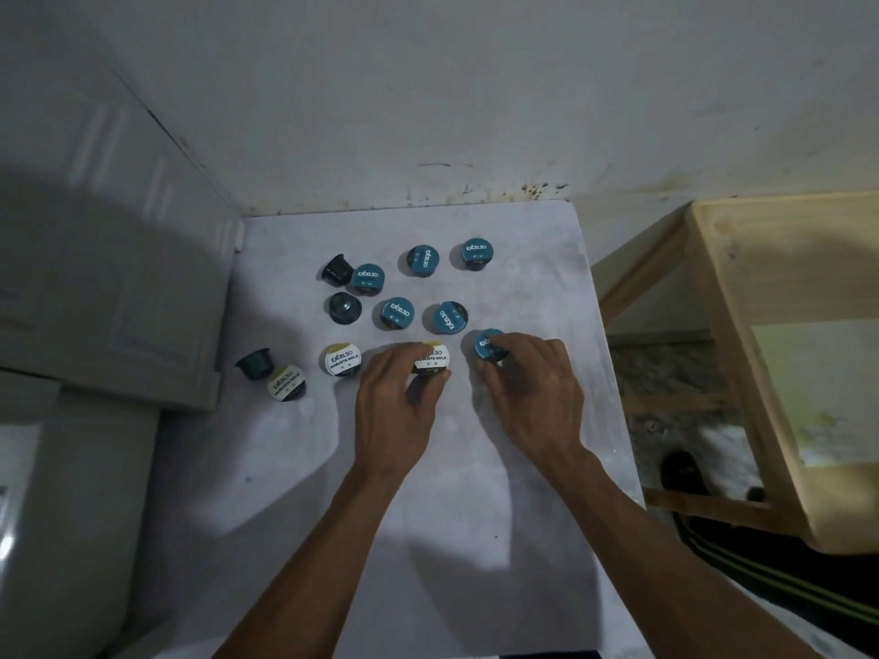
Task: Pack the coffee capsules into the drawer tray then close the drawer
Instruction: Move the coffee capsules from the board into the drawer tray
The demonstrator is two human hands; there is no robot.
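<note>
Twelve or so coffee capsules (pixel 397 312) scattered on the white table (pixel 475 468), none packed yet, no drawer tray clearly visible. Left hand (pixel 395 401) pinching a white-lidded capsule (pixel 432 361) near centre, right hand (pixel 535 397) clamped on a blue-lidded capsule (pixel 486 343) just right of it. Basically just starting, with packing and closing the drawer all left.

The room is looking dim and bluish to me, with soft light falling from above and behind. My forearms are casting broad grey shadows across the pale white tabletop (pixel 475 539). A large shadow is darkening the white panelled cabinet door (pixel 119 278) at left. The wide lens is bending the edges, and the pale wooden frame (pixel 761 373) at right is smearing into blur.
</note>
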